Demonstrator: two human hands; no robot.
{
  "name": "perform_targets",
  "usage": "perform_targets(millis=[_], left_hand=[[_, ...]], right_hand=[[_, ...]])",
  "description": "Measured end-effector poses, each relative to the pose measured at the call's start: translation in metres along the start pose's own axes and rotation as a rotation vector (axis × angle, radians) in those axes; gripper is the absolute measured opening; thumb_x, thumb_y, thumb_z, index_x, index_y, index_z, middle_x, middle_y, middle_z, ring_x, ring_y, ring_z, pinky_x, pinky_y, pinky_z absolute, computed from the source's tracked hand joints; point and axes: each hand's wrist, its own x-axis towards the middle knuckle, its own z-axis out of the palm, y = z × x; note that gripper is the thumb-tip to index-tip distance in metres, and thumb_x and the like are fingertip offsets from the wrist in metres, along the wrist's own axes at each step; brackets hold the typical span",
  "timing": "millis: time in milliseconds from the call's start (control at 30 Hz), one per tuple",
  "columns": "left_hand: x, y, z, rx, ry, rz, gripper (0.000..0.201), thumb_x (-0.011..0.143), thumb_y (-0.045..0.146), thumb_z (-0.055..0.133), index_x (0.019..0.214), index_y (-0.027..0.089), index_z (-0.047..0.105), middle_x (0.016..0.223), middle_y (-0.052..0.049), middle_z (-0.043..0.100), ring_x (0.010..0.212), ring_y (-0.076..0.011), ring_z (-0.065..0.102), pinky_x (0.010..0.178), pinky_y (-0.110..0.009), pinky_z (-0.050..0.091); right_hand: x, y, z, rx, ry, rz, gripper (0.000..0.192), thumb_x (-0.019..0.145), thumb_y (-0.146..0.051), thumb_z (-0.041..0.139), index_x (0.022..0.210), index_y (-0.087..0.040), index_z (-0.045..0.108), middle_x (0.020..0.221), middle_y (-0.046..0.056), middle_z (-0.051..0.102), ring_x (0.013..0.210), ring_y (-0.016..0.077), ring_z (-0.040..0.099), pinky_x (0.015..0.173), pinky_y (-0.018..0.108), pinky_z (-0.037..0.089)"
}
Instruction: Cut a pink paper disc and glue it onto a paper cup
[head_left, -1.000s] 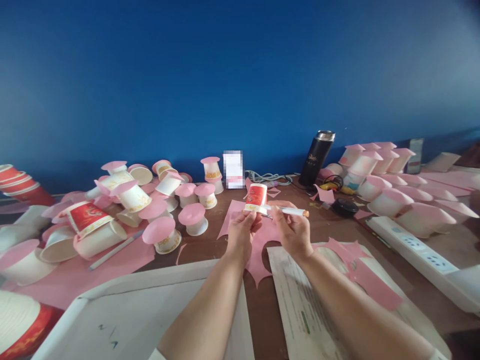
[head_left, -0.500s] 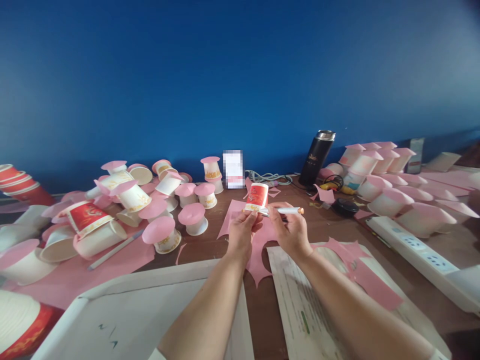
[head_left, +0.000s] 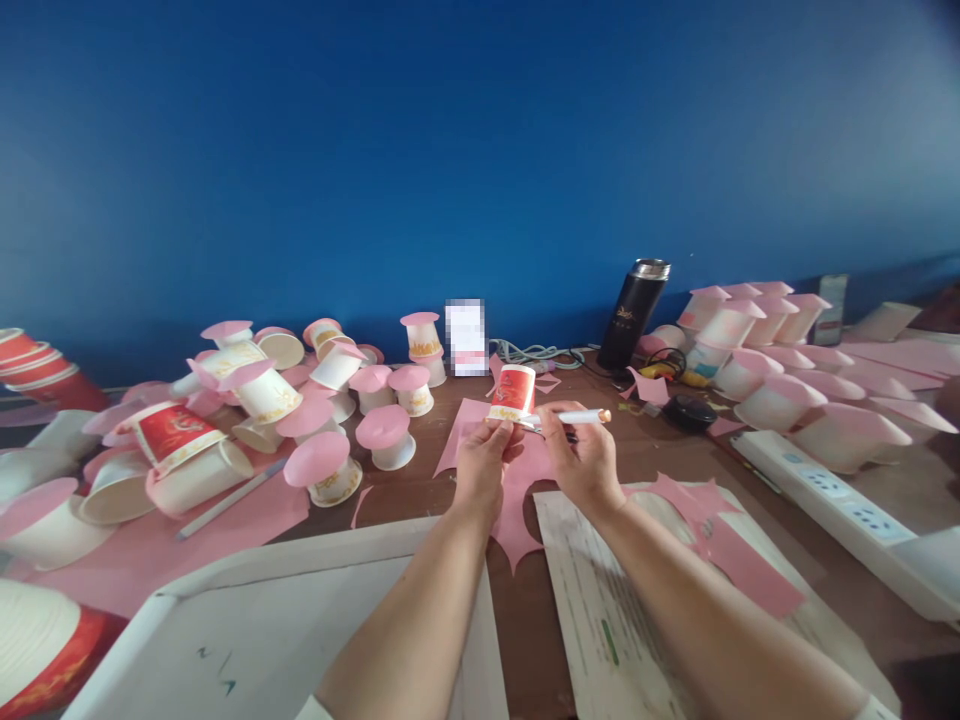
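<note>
In the head view, holds a red cup [head_left: 516,392] in the left hand [head_left: 481,462] and a white pen [head_left: 585,417] in the right hand [head_left: 586,465], over pink paper [head_left: 519,512] midway along a brown table [head_left: 421,492] crowded with pink-topped cups [head_left: 384,428] on both sides, against a blue wall [head_left: 465,150].
</note>
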Motion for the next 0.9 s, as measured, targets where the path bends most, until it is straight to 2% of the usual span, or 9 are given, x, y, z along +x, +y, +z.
perform_targets(millis=[367, 600, 900], left_hand=[[-0.0001, -0.0004, 0.0006, 0.014, -0.021, -0.027, 0.032, 0.055, 0.036, 0.086, 0.07, 0.014, 0.067, 0.068, -0.001, 0.065, 0.068, -0.0109, 0.062, 0.066, -0.023, 0.046], [-0.0013, 0.0014, 0.0006, -0.011, -0.01, -0.018, 0.029, 0.058, 0.033, 0.084, 0.071, 0.014, 0.067, 0.067, -0.001, 0.065, 0.067, -0.0098, 0.062, 0.067, -0.023, 0.046], [0.0003, 0.0008, -0.0001, -0.079, 0.001, -0.055, 0.03, 0.056, 0.03, 0.086, 0.072, 0.014, 0.065, 0.066, 0.001, 0.065, 0.064, -0.008, 0.061, 0.065, -0.021, 0.045]], right_hand=[[0.0019, -0.0013, 0.0004, 0.066, -0.007, -0.079, 0.021, 0.092, -0.031, 0.05, 0.09, -0.02, 0.068, 0.092, 0.006, 0.071, 0.086, 0.019, 0.066, 0.08, 0.03, 0.05], [0.0012, -0.0036, -0.0019, -0.022, 0.017, 0.035, 0.025, 0.092, -0.037, 0.049, 0.086, -0.02, 0.066, 0.08, 0.005, 0.071, 0.074, 0.0185, 0.066, 0.071, 0.027, 0.05], [0.0, -0.0019, -0.0009, 0.004, 0.005, 0.011, 0.025, 0.093, -0.036, 0.049, 0.088, -0.021, 0.067, 0.089, 0.005, 0.071, 0.079, 0.0183, 0.066, 0.074, 0.027, 0.049]])
